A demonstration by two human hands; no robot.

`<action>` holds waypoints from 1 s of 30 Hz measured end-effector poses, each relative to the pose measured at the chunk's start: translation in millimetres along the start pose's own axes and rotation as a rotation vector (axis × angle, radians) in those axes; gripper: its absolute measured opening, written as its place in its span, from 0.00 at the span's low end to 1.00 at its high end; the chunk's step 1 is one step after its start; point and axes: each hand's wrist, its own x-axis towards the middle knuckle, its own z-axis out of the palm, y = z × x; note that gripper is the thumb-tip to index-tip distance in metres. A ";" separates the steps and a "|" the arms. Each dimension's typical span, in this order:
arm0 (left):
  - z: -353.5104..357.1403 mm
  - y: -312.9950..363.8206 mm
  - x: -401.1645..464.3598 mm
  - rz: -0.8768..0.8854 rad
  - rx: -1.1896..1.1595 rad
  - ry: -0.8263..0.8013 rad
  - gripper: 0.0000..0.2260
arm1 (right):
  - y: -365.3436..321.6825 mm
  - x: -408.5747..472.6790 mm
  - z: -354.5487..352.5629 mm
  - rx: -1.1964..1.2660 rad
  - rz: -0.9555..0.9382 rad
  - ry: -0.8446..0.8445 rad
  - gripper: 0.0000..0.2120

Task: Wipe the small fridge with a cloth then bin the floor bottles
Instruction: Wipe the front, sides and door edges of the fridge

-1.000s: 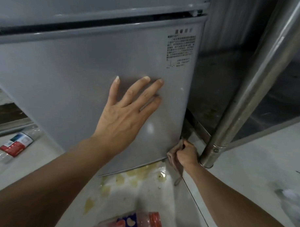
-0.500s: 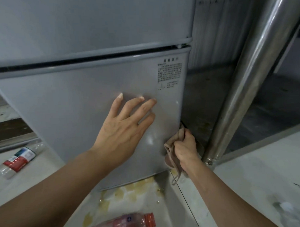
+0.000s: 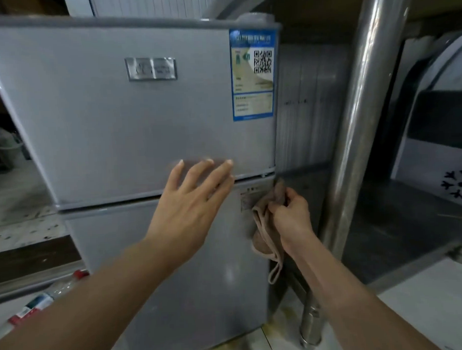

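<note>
- Head view, nearest first: bottle (image 3: 43, 299) lying on its side on the floor (image 3: 425, 299) at lower left, partly hidden by the left forearm; clear plastic, red cap, red-and-white label; looks light and thin-walled, likely to roll or dent, so I would take it round the body or the neck
- Yellowish stains on the floor at the fridge's foot, beside the base of a steel post (image 3: 354, 144)
- Right hand (image 3: 291, 214) curled round a bunched tan cloth (image 3: 265, 226), fingers closed on it, at the right edge of the lower door (image 3: 162, 255) just under the door seam; part of the cloth and a loop hang loose below the fist
- Cloth reads as soft and limp; a bunched grip suits it, though the dangling loop could snag on the door edge
- Left hand (image 3: 194, 202) open, fingers spread and straight, lying across the seam with fingertips on the upper door (image 3: 118, 126); holds nothing; contact looks light, cannot tell how firm
- Small fridge (image 3: 93, 153) stands upright, grey, two doors; the smooth panel should be slick under a cloth and, being a small unit, it may shift if pushed hard, so a bracing palm on the door seems sensible
- Blue energy label (image 3: 251, 74) at upper right and a metal badge (image 3: 151, 69) at upper centre; label edges may lift if rubbed
- Farther right, a white appliance with a snowflake mark (image 3: 458, 185)
</note>
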 end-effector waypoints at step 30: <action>-101.1 -106.7 86.2 -0.279 -0.060 0.037 0.28 | -201.6 27.0 46.2 0.217 -0.220 0.109 0.18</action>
